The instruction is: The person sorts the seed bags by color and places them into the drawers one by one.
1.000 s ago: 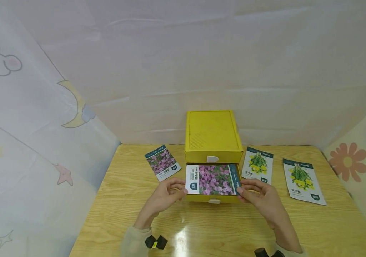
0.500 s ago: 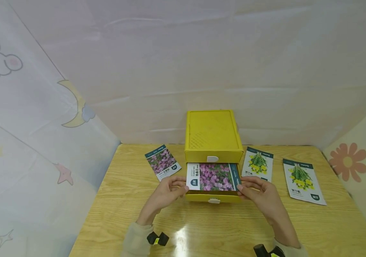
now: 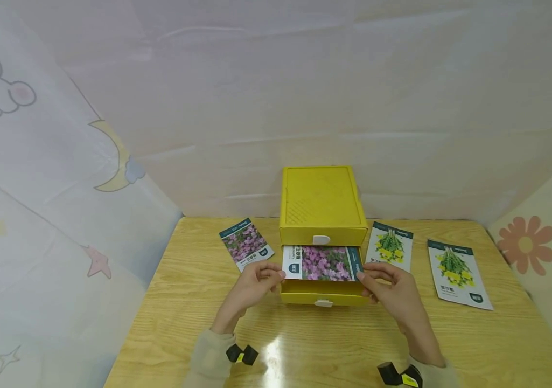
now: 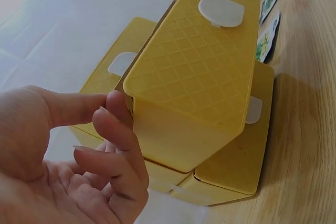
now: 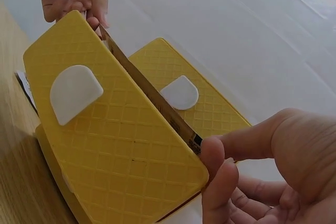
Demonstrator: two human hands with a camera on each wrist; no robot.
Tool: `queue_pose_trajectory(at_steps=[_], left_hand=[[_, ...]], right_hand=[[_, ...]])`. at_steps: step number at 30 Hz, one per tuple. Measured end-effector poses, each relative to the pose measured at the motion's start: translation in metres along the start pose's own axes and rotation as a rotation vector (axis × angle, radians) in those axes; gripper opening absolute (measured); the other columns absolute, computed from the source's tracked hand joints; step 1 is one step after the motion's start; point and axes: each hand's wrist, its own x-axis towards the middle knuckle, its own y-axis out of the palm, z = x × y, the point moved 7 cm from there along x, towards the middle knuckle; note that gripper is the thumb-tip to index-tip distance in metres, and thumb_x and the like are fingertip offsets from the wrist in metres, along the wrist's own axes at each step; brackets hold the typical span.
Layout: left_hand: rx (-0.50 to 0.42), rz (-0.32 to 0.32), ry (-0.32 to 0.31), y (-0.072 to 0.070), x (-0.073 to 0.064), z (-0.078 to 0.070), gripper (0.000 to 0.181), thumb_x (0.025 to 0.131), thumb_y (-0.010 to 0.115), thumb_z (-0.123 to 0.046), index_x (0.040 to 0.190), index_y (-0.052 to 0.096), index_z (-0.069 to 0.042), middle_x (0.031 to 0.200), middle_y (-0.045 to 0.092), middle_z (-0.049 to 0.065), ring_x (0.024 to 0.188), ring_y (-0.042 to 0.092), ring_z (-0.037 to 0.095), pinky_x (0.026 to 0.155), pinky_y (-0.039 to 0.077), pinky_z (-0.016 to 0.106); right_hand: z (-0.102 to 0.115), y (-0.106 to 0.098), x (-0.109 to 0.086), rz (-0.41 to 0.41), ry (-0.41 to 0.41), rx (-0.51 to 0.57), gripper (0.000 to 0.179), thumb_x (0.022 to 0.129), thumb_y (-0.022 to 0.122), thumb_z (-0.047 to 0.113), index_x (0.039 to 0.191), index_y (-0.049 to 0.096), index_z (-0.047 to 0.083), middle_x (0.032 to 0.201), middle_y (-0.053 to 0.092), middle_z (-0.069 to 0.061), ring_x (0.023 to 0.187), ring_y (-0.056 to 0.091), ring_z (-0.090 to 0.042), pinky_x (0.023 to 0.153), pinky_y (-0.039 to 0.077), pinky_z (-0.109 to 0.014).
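A seed packet with a pink-flower picture [image 3: 324, 263] lies flat over the pulled-out drawer [image 3: 300, 298] of a yellow drawer cabinet [image 3: 321, 196]. Its far edge reaches under the top drawer. My left hand [image 3: 251, 288] pinches the packet's left end between thumb and fingers. At the other end, my right hand [image 3: 394, 291] pinches the dark green strip. Seen from the right wrist, the packet's thin edge [image 5: 152, 95] shows just above the drawer front [image 5: 121, 129]. In the left wrist view the drawer front [image 4: 194, 61] hides most of the packet.
Another pink-flower packet [image 3: 245, 245] lies on the wooden table [image 3: 324, 350] left of the cabinet. To the right lie two packets with yellow flowers, one beside the cabinet [image 3: 388, 248] and one farther out [image 3: 457, 275]. A pale printed cloth [image 3: 256, 108] hangs behind.
Both hands have moved the pink-flower packet away from me, deeper toward the cabinet. More of the drawer's inside shows in front of it. The other packets have stayed put.
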Motion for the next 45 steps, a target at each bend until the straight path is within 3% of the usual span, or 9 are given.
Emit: queue_pose_trajectory(at_steps=[6,9,17,22,28,33,41,45], left_hand=[[0.013,-0.007,0.024,0.001,-0.006,-0.024,0.018,0.099,0.058,-0.013,0.108,0.064,0.001,0.093,0.071,0.009,0.074,0.061,0.019,0.067,0.052,0.032],[0.027,-0.012,0.011,0.0,-0.004,-0.021,0.018,0.098,0.059,-0.013,0.109,0.064,0.0,0.094,0.071,0.007,0.076,0.061,0.019,0.068,0.051,0.033],[0.034,-0.013,-0.002,-0.003,0.01,0.005,0.023,0.097,0.063,-0.023,0.112,0.064,-0.006,0.098,0.071,0.004,0.084,0.064,0.026,0.07,0.053,0.035],[0.054,-0.021,0.004,-0.003,0.013,0.006,0.021,0.097,0.063,-0.028,0.104,0.068,-0.008,0.097,0.071,0.003,0.089,0.065,0.028,0.072,0.054,0.035],[0.086,-0.03,-0.009,-0.003,0.015,0.004,0.02,0.098,0.06,-0.027,0.101,0.07,-0.01,0.092,0.07,0.003,0.076,0.059,0.021,0.065,0.05,0.032],[0.1,-0.037,-0.014,-0.004,0.018,0.003,0.02,0.099,0.059,-0.027,0.101,0.07,-0.01,0.087,0.069,0.007,0.075,0.057,0.021,0.066,0.049,0.036],[0.122,-0.042,-0.002,-0.006,0.025,0.004,0.025,0.099,0.059,-0.03,0.097,0.068,-0.007,0.106,0.068,0.001,0.087,0.061,0.016,0.077,0.052,0.044],[0.122,-0.046,-0.002,-0.006,0.027,0.004,0.026,0.098,0.059,-0.031,0.094,0.068,-0.007,0.109,0.069,0.0,0.095,0.062,0.017,0.076,0.05,0.038]], right_hand=[[-0.002,0.0,0.005,-0.014,-0.017,-0.006,0.043,0.09,0.071,0.025,0.123,0.06,-0.001,0.1,0.067,-0.018,0.065,0.066,-0.026,0.054,0.056,-0.036],[-0.003,0.0,0.006,-0.022,-0.01,-0.011,0.043,0.091,0.071,0.026,0.122,0.061,-0.001,0.1,0.068,-0.016,0.064,0.065,-0.025,0.055,0.056,-0.035],[-0.002,0.0,0.01,-0.04,0.005,-0.039,0.04,0.09,0.071,0.027,0.12,0.063,0.0,0.094,0.069,-0.015,0.059,0.063,-0.024,0.052,0.054,-0.031],[-0.001,0.0,0.011,-0.062,0.018,-0.069,0.041,0.09,0.071,0.029,0.118,0.064,0.001,0.091,0.07,-0.015,0.06,0.063,-0.024,0.054,0.055,-0.032],[0.0,-0.001,0.014,-0.086,0.019,-0.093,0.04,0.09,0.072,0.03,0.117,0.066,0.001,0.091,0.072,-0.016,0.062,0.065,-0.024,0.056,0.057,-0.034],[0.0,0.0,0.019,-0.112,-0.007,-0.134,0.038,0.089,0.073,0.033,0.11,0.069,0.002,0.086,0.072,-0.015,0.06,0.066,-0.025,0.052,0.056,-0.032],[0.005,0.0,0.024,-0.166,-0.07,-0.232,0.03,0.089,0.073,0.033,0.101,0.073,0.006,0.081,0.072,-0.01,0.058,0.067,-0.025,0.045,0.052,-0.031],[0.011,0.001,0.025,-0.196,-0.098,-0.32,0.024,0.09,0.072,0.028,0.099,0.073,0.006,0.078,0.072,-0.007,0.057,0.068,-0.022,0.04,0.046,-0.027]])
